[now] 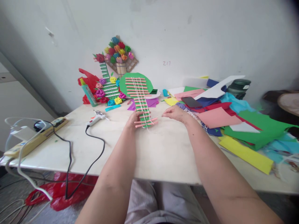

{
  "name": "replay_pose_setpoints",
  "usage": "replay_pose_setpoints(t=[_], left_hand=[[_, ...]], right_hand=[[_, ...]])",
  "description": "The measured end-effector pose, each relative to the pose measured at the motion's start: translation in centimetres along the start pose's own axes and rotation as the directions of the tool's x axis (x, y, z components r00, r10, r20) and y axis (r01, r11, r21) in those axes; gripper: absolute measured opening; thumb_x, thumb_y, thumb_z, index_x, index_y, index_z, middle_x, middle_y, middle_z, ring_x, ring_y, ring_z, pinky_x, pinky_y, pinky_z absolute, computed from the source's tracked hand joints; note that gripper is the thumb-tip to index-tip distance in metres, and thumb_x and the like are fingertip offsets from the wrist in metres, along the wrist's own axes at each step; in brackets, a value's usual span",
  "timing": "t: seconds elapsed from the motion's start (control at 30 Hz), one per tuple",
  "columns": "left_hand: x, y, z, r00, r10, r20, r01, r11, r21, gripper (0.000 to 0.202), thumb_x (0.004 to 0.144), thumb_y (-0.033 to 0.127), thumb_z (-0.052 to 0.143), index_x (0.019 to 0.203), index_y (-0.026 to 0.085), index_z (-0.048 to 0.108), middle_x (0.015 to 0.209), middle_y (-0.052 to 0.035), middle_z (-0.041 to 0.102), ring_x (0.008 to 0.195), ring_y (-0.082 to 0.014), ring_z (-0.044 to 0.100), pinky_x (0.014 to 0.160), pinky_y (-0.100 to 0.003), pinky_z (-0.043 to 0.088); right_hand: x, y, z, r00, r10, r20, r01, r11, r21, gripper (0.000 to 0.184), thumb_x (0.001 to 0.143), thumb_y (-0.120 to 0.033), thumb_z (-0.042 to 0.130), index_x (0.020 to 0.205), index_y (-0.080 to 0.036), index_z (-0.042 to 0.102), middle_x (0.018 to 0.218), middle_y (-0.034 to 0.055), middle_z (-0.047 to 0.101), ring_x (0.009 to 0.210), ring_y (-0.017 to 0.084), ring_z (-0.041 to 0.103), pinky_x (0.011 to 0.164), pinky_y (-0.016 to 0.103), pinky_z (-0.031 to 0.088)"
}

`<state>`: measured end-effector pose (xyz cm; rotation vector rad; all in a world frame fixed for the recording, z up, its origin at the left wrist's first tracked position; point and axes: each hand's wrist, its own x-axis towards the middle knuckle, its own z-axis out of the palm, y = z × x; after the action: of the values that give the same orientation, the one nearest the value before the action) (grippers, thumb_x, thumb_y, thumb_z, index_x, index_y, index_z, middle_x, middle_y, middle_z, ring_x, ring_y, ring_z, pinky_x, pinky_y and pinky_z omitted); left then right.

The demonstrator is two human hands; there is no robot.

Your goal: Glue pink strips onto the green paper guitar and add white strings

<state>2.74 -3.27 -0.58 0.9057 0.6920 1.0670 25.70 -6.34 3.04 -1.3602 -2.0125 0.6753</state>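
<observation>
A green paper guitar shape [137,87] with pink cross strips and white strings is held up over the middle of the table [163,152]. My left hand [133,120] is closed on the lower end of its neck. To the right of that end, my right hand [175,113] pinches what looks like a thin white string. A finished guitar craft with paper roses [107,90] leans on the wall behind, and a basket of paper flowers [119,53] hangs above it.
A glue gun [96,118] lies left of my hands, its black cord running off the front edge. A power strip [35,137] sits at the far left. Coloured paper sheets [235,121] and a phone [192,102] cover the right side. A red bag [60,193] lies on the floor.
</observation>
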Motion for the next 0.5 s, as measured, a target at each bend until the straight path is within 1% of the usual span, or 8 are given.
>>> replay_pose_setpoints(t=[0.13, 0.3, 0.5], left_hand=[[0.02, -0.04, -0.05, 1.000, 0.022, 0.008, -0.022, 1.000, 0.005, 0.037, 0.066, 0.014, 0.059, 0.102, 0.009, 0.057, 0.097, -0.0138, 0.065, 0.081, -0.0256, 0.064, 0.071, -0.043, 0.053], [0.14, 0.00, -0.07, 1.000, -0.008, -0.007, 0.008, 1.000, -0.004, 0.038, 0.065, 0.014, 0.059, 0.103, 0.009, 0.056, 0.098, -0.0144, 0.065, 0.083, -0.0263, 0.063, 0.072, -0.044, 0.053], [0.28, -0.05, -0.29, 1.000, -0.008, 0.002, 0.008, 1.000, -0.003, 0.041, 0.065, 0.014, 0.058, 0.106, 0.010, 0.055, 0.099, -0.0141, 0.065, 0.084, -0.0272, 0.063, 0.070, -0.046, 0.053]], right_hand=[[0.14, 0.31, 0.18, 1.000, -0.014, -0.003, 0.014, 1.000, -0.006, 0.027, 0.064, -0.034, 0.058, 0.075, -0.011, 0.070, 0.064, 0.0033, 0.064, 0.059, 0.013, 0.053, 0.055, 0.022, 0.040], [0.07, 0.14, 0.16, 1.000, -0.016, -0.003, 0.016, 0.999, -0.033, 0.025, 0.065, -0.031, 0.058, 0.075, -0.011, 0.070, 0.067, 0.0040, 0.066, 0.063, 0.015, 0.056, 0.059, 0.023, 0.043], [0.14, -0.07, 0.19, 0.997, -0.060, -0.037, 0.056, 0.994, -0.095, 0.024, 0.067, -0.031, 0.058, 0.075, -0.013, 0.071, 0.071, 0.0045, 0.068, 0.069, 0.016, 0.060, 0.065, 0.024, 0.045]])
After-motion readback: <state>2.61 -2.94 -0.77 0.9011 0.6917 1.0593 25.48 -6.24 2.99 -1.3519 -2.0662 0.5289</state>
